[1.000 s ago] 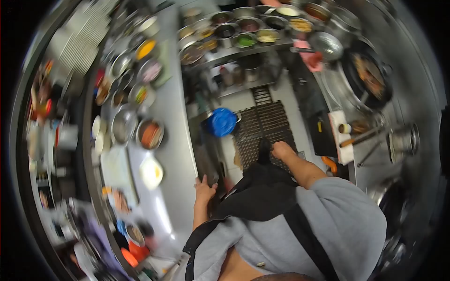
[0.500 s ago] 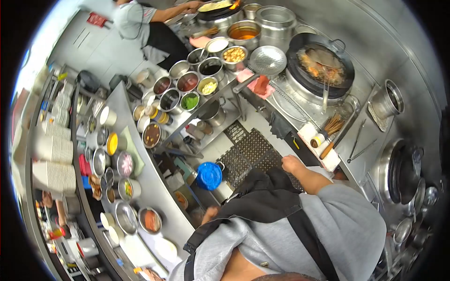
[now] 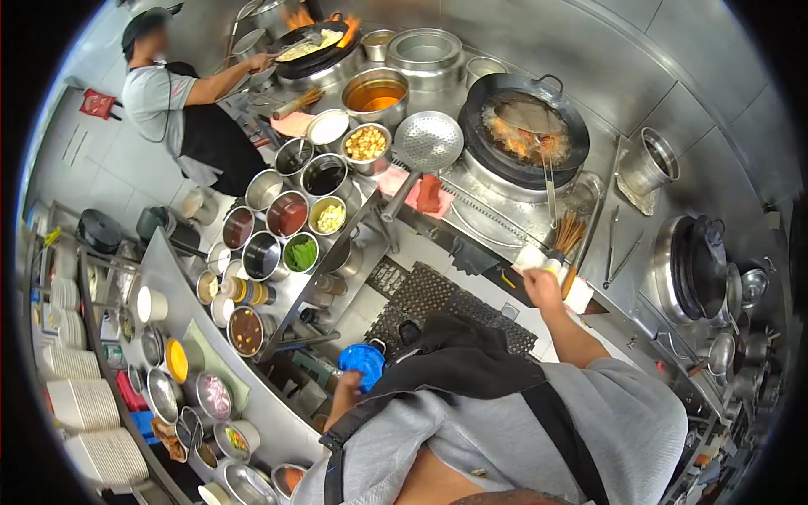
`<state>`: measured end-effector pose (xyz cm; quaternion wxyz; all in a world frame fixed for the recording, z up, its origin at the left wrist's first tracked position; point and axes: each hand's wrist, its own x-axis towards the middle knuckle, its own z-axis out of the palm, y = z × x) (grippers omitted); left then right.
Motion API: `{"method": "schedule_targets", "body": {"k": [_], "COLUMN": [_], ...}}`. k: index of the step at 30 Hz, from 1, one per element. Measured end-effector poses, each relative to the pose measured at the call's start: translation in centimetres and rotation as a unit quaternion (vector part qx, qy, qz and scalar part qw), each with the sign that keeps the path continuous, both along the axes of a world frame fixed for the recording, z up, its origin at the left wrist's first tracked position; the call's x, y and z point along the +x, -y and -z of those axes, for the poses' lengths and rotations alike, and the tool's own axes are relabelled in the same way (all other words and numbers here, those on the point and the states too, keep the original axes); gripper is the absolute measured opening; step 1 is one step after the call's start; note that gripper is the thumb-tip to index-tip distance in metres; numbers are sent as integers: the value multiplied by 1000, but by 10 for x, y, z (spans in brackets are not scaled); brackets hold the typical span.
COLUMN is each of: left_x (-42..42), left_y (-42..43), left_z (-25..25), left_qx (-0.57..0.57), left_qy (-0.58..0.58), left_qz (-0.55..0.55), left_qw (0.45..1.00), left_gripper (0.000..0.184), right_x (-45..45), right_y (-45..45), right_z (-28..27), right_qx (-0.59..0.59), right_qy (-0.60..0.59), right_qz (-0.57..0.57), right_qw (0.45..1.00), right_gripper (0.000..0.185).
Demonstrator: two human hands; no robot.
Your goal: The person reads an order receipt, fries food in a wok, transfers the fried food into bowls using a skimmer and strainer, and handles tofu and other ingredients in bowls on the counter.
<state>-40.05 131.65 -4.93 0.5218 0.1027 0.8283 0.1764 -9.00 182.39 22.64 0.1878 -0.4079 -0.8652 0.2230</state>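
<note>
My right hand (image 3: 543,289) is at the front edge of the range, by the folded white cloth (image 3: 577,296), with its fingers curled. Whether it grips the cloth or only overlaps it is hard to see. A bamboo brush (image 3: 570,231) and a small jar (image 3: 552,266) are close by. My left hand (image 3: 348,389) hangs low in front of the blue bucket (image 3: 362,364), its fingers blurred. Ahead, food fries in oil in a black wok (image 3: 515,126), with a long-handled wire skimmer (image 3: 530,118) in it.
A perforated ladle (image 3: 428,140) rests beside several metal pots of sauces and ingredients. Another person (image 3: 172,105) works a flaming wok (image 3: 313,46) at the far left. Tongs (image 3: 623,248) lie on the right counter. Stacked plates (image 3: 105,459) fill the left shelf. Black mats (image 3: 446,303) cover the floor.
My view has swung left and I have come nearer the range. My right hand has moved to the white cloth. My left hand now shows in front of the blue bucket.
</note>
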Motion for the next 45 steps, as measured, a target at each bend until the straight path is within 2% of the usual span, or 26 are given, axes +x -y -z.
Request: {"method": "schedule_targets", "body": {"k": [4, 6, 8, 9, 10, 11, 12, 13, 14, 15, 16, 17, 18, 21, 25, 26, 27, 29, 32, 33, 36, 38, 39, 42, 44, 45], "left_x": [-81, -102, -129, -128, -126, -127, -125, -109, -105, -96, -76, -73, -69, -62, -69, -74, -80, -94, -106, -112, -99, -100, -93, -99, -99, -104], "left_y": [-74, -100, -110, -119, -131, -145, -146, -154, -144, -147, -172, -166, -166, -175, -190, -193, -198, -208, -257, -254, -304, -313, -319, -345, -355, -364], "left_z": [-54, -73, -44, -52, -69, -80, -68, -79, -19, 21, -5, 7, 20, 25, 27, 28, 28, 31, 13, 42, -7, -15, -16, 7, -12, -25], "left_qx": [20, 6, -18, -17, -76, -131, -89, -84, -19, 26, 77, 86, 85, 91, 114, 126, 142, 187, 80, 82, 88, 174, 137, 96, 52, 12], "left_qy": [-40, -57, -104, -104, -142, -173, -190, -201, -78, -166, -298, -217, -183, -145, -148, -156, -166, -193, -206, -199, -182, -194, -42, -45, -48, -45], "left_qz": [-170, -179, 17, 20, 269, 498, 552, 552, 182, 393, 557, 503, 484, 480, 509, 525, 546, 586, 575, 592, 629, 633, 436, 460, 355, 411], "left_qw": [984, 982, 994, 994, 949, 840, 807, 805, 980, 904, 771, 832, 851, 860, 840, 827, 809, 764, 787, 777, 751, 729, 889, 881, 932, 910], "left_gripper": [31, 32, 34, 34, 35, 36, 34, 32, 26, 23, 20, 19, 18, 17, 20, 21, 22, 26, 24, 25, 28, 30, 32, 35, 36, 36], "right_x": [-32, -42, -51, -53, -54, -58, -62, -63, -61, -57, -47, -42, -32, -15, -18, -9, -12, -24, -13, -10, -4, -2, -3, -4, -4, -3], "right_y": [-63, -93, -123, -135, -145, -157, -165, -177, -187, -198, -214, -219, -236, -256, -223, -234, -222, -181, -156, -149, -133, -116, -107, -94, -88, -84], "right_z": [-44, -57, -45, -35, -24, -17, -13, -14, -16, -16, -11, -31, -31, -35, -78, -46, -53, -92, -91, -92, -67, -71, -74, -82, -79, -78], "right_qx": [125, 125, 174, 222, 169, 118, 57, 57, 38, 18, 66, 78, 83, 102, 102, 71, 69, -192, -276, -316, -246, -201, -201, -234, -210, -190], "right_qy": [-102, -45, 17, 78, 117, 153, 157, 153, 163, 173, 138, 121, 109, 48, -40, -116, -115, -227, -190, -180, -164, -118, -118, -110, -106, -101], "right_qz": [135, 163, 163, 155, 163, 170, 193, 192, 198, 205, 215, 214, 207, 197, 229, 221, 219, 236, 207, 192, 190, 196, 205, 213, 216, 215], "right_qw": [978, 978, 971, 960, 965, 966, 967, 968, 966, 963, 965, 966, 969, 974, 967, 966, 966, 925, 919, 912, 936, 952, 951, 942, 948, 952], "right_gripper": [12, 23, 31, 39, 42, 45, 43, 43, 43, 43, 45, 43, 43, 40, 36, 34, 34, 31, 37, 35, 38, 40, 40, 40, 40, 40]}}
